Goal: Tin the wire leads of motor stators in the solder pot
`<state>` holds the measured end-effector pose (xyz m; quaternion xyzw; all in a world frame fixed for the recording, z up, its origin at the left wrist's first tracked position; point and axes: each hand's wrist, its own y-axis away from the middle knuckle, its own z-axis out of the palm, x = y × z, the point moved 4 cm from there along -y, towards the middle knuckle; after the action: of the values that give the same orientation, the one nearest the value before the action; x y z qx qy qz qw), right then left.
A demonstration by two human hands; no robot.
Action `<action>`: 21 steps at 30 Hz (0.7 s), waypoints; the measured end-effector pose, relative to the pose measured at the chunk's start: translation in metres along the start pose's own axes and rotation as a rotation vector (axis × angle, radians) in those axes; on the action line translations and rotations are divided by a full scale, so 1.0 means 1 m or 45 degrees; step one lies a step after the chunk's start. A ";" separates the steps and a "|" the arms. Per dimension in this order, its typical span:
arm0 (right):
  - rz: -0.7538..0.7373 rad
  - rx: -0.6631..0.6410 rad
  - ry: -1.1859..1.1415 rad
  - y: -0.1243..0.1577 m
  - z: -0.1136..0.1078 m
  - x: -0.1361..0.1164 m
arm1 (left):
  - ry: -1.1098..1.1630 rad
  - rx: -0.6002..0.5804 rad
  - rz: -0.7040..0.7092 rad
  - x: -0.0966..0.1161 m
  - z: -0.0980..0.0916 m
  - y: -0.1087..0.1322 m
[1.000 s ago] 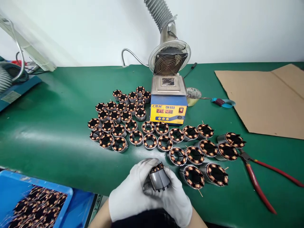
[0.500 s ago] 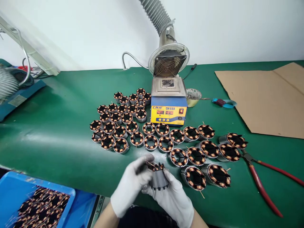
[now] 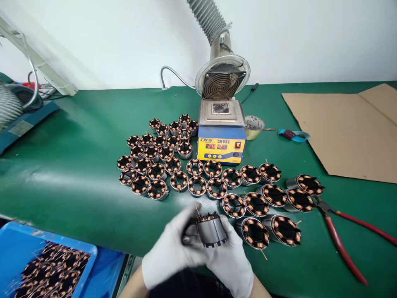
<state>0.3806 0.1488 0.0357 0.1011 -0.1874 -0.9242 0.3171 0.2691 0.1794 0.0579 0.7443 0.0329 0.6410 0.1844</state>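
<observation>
Both my hands wear white gloves. Between them, over the near edge of the bench, is a motor stator, a grey slotted metal ring with copper windings and black insulation on top. My right hand wraps its right side and underside. Curled against its left side is my left hand, slightly blurred, its fingertips beside a thin copper wire end that sticks up from the rim. Several similar stators stand upright in rows just beyond my hands, and more are to the right.
A blue and yellow solder pot stands behind the stators, under a fume hood. Red-handled pliers lie at right, near cardboard. A blue bin with wired stators is at lower left. A small cup stands beside the pot.
The stator in my hands has turned and moved slightly right. My left hand has shifted, its fingers lying closer along the stator's left side. The standing stators look unmoved.
</observation>
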 end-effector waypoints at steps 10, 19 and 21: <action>-0.183 0.292 0.173 0.005 -0.032 0.006 | -0.433 -0.229 0.323 0.016 0.005 -0.002; -0.051 0.144 0.083 0.004 -0.015 0.003 | -0.336 -0.026 0.289 0.025 0.008 0.001; -0.003 0.029 0.100 0.003 -0.008 0.005 | -0.107 0.134 0.163 0.023 0.008 -0.002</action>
<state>0.3810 0.1414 0.0295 0.1410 -0.1851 -0.9178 0.3218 0.2813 0.1859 0.0783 0.7798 0.0112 0.6170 0.1049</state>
